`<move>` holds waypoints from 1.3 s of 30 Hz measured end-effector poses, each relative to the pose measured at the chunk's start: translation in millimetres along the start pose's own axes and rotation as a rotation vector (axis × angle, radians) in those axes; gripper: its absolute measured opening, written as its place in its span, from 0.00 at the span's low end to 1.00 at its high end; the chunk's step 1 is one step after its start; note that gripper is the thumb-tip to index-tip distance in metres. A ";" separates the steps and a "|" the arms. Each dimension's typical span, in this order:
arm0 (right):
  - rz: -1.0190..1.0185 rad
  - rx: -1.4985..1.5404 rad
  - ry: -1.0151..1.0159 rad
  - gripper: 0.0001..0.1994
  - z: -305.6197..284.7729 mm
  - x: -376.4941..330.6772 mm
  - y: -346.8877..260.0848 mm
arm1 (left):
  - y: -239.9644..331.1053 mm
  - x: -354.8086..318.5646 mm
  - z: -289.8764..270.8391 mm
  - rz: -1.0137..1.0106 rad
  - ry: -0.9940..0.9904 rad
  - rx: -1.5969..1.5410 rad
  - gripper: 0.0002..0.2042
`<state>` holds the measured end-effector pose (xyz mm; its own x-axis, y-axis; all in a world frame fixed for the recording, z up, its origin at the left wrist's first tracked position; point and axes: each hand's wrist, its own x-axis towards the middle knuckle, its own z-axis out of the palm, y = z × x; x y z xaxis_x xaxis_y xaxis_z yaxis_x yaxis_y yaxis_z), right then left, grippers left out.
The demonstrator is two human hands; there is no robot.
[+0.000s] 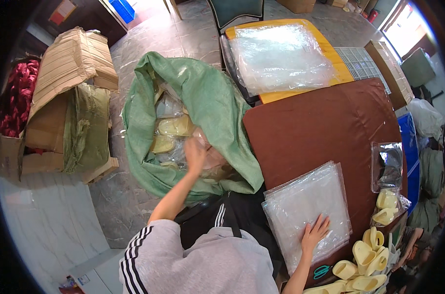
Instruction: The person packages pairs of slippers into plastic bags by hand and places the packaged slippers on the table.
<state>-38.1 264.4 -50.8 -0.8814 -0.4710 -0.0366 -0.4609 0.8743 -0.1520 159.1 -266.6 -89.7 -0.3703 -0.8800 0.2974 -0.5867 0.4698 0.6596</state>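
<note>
My left hand [195, 154] reaches down into a large open green woven sack [210, 95] beside the table. Within the sack lie several pale yellow slippers [175, 126] in clear plastic bags, and a pinkish patch shows just past my fingers. Those fingers are blurred and partly hidden, so whether they grip anything is unclear. On the brown-covered table, my right hand [316, 234] rests flat, fingers spread, on a stack of clear plastic bags [305, 201]. A pair of teal-handled scissors [322, 272] lies close to my right wrist.
Loose yellow slippers [364, 257] crowd the table's near right corner, with a bagged dark item [390, 166] farther up. More clear plastic sheets [281, 54] cover a yellow table [327, 46] behind, near a chair [236, 11]. Cardboard boxes [68, 59] stand left of the sack.
</note>
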 end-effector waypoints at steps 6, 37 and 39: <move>0.040 0.008 0.021 0.36 -3.0 -8.0 17.2 | -49.1 75.6 13.8 -0.503 -0.694 -0.505 0.46; 0.102 0.217 0.172 0.34 0.2 -5.3 -13.8 | 30.1 158.3 171.2 0.322 -0.939 -0.870 0.35; 0.143 0.177 0.122 0.32 -5.4 -6.1 -4.5 | -14.3 189.4 81.3 0.344 -0.799 -0.796 0.35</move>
<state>-31.1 264.0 -44.6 -0.9472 -0.3172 0.0477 -0.3150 0.8919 -0.3244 38.8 -434.3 -98.9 -0.9331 -0.2898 0.2131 0.1414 0.2492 0.9581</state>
